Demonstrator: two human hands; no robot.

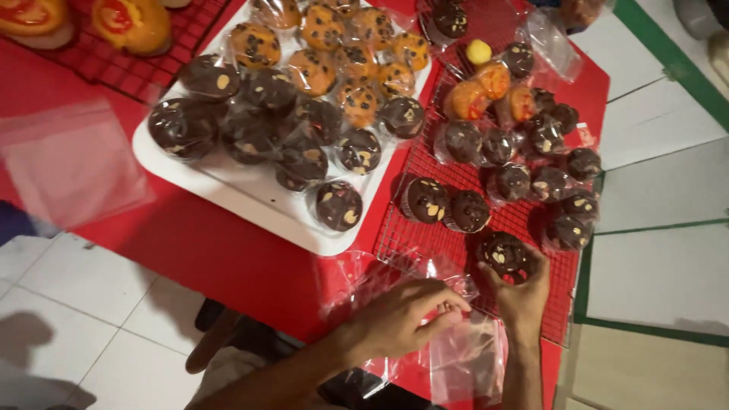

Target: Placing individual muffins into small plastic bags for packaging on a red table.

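Right hand (520, 292) is cupped around a chocolate muffin (503, 257), lifting it at the near edge of the wire rack (410, 247). Left hand (402, 315) pinches the mouth of a clear plastic bag (463, 357), fingers closed on the film, at eight o'clock from that muffin. More dark muffins sit on the rack at twelve o'clock. At ten o'clock, a white tray (250, 201) holds bagged chocolate and orange muffins. All of it rests on a red table (220, 250).
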